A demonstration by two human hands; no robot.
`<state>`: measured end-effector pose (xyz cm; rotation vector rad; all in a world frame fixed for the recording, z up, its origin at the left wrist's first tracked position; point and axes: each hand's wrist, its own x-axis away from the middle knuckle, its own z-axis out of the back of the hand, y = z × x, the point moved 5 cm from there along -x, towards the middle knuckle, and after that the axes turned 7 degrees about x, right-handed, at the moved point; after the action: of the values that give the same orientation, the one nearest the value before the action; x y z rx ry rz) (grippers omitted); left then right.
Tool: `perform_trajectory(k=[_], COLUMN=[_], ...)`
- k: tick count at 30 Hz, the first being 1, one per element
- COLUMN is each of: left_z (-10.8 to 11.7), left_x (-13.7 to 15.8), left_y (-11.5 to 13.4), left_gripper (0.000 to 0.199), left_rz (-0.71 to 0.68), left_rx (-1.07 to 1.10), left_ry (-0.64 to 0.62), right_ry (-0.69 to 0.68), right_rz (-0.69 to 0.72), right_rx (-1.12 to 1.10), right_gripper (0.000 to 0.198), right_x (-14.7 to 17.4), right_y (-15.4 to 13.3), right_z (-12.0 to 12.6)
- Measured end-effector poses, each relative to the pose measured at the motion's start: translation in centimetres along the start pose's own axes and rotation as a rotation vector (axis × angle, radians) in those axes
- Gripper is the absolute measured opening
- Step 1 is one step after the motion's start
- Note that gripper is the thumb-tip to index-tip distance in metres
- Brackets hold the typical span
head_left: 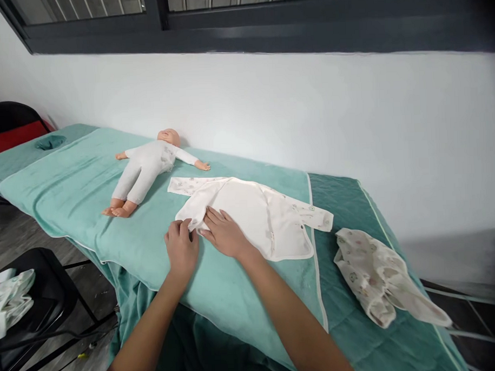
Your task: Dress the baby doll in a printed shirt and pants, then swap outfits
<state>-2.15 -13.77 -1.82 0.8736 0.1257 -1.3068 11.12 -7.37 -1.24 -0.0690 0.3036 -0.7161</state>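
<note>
A white baby shirt (248,207) with small prints on its sleeves lies spread open on the light green towel (80,180). My left hand (182,244) pinches the lower left edge of the shirt, fingers closed on the cloth. Beside it, my right hand (225,232) rests flat on the shirt's left panel with its fingers stretched out. Up and to the left, a baby doll (147,164) in a white suit lies on its back, its head toward the wall.
A crumpled printed baby garment (372,273) lies on the dark green quilted cover (337,198) at the right. At the lower left, a black chair (52,289) holds folded cloths (14,296). A white wall (245,110) with a dark window frame (266,25) runs behind the bed.
</note>
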Motion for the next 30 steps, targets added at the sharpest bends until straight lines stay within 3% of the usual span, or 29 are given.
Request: perform_trajectory(k=[12, 19, 24, 30], left_z=[-0.2, -0.3, -0.1, 0.0], left_x=[-0.1, 0.0, 0.0, 0.0], left_y=[-0.8, -0.6, -0.5, -0.5], left_gripper=[0.034, 0.032, 0.034, 0.033], left_rz=[0.066, -0.037, -0.043, -0.022], left_rx=[0.266, 0.215, 0.208, 0.218], left_ry=[0.02, 0.008, 0.014, 0.011], right_ry=[-0.041, -0.061, 0.016, 0.144], right_rz=[0.133, 0.12, -0.147, -0.482], right_rx=[-0.108, -0.198, -0.069, 0.066], right_gripper=[0.054, 0.052, 0.054, 0.059], right_x=[1.8, 2.7, 5.4, 10.9], right_y=[-3.1, -3.3, -3.4, -3.5], right_z=[0.5, 0.8, 0.8, 0.9])
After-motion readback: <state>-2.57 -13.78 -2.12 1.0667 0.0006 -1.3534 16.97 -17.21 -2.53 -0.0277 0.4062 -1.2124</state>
